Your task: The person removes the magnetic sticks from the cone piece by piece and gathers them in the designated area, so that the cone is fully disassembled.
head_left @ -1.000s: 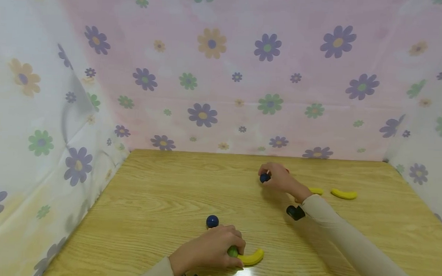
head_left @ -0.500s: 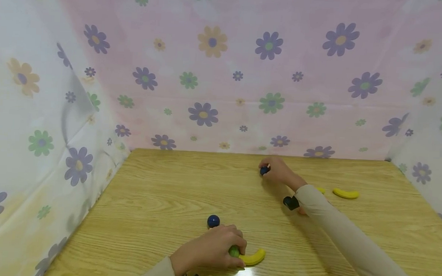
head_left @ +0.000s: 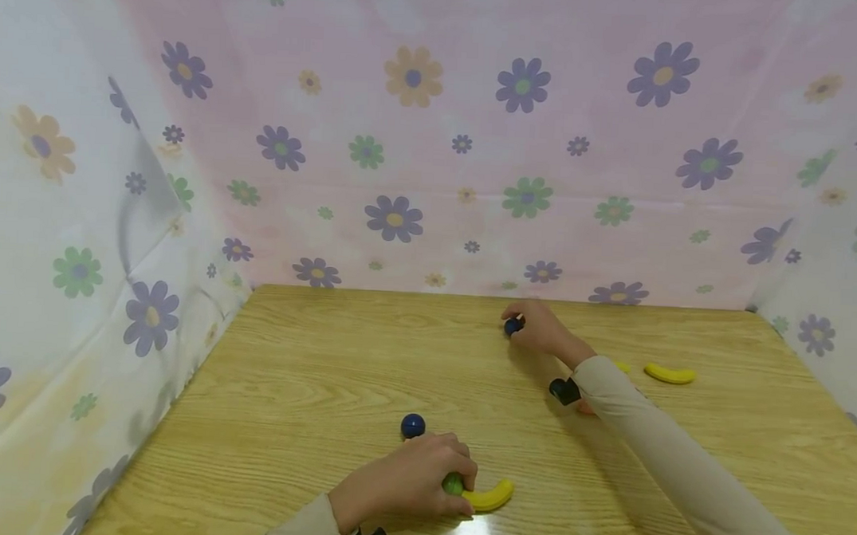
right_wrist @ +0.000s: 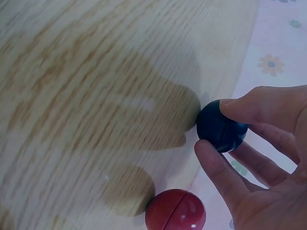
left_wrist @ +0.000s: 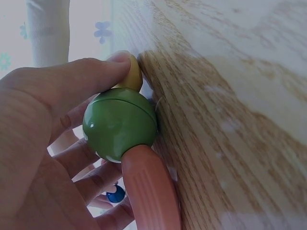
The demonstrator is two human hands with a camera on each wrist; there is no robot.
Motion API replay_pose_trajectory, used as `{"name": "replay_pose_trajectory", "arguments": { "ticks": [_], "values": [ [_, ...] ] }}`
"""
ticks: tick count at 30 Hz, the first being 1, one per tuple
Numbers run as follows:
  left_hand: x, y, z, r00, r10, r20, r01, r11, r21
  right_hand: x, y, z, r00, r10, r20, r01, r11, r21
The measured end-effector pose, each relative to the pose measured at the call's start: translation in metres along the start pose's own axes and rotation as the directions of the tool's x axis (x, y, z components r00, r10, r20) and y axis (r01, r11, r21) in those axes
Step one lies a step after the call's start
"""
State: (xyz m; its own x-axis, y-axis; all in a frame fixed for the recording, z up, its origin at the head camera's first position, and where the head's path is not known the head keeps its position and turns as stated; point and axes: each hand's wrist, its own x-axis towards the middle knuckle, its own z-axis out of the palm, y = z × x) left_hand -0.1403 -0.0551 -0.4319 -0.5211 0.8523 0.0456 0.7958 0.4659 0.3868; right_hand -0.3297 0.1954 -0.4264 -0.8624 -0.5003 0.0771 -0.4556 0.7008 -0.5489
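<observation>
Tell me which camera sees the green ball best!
The left wrist camera. There the green ball looks big and close, and most of it is uncovered. The head view shows just a small green bit, because the left hand hides the rest. The right wrist view doesn't show it.

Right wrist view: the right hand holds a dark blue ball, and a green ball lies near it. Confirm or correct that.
One colour is wrong: the right wrist view shows a red ball, not a green one, near the dark blue ball held in the right hand.
</observation>
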Motion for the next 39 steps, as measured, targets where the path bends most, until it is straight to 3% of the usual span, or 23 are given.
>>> {"name": "replay_pose_trajectory", "arguments": {
  "ticks": [13,39],
  "values": [
    [0.001,-0.001,0.0,0.999,0.043,-0.032,-0.042,0.999,0.031,-0.002,0.001,-0.003,1.0,0.002,0.01,-0.002,1.0,0.013],
    [0.0,0.0,0.001,0.999,0.029,-0.038,-0.027,0.998,0.06,-0.012,-0.004,-0.015,1.0,0.004,-0.001,-0.004,1.0,-0.022]
  ]
}}
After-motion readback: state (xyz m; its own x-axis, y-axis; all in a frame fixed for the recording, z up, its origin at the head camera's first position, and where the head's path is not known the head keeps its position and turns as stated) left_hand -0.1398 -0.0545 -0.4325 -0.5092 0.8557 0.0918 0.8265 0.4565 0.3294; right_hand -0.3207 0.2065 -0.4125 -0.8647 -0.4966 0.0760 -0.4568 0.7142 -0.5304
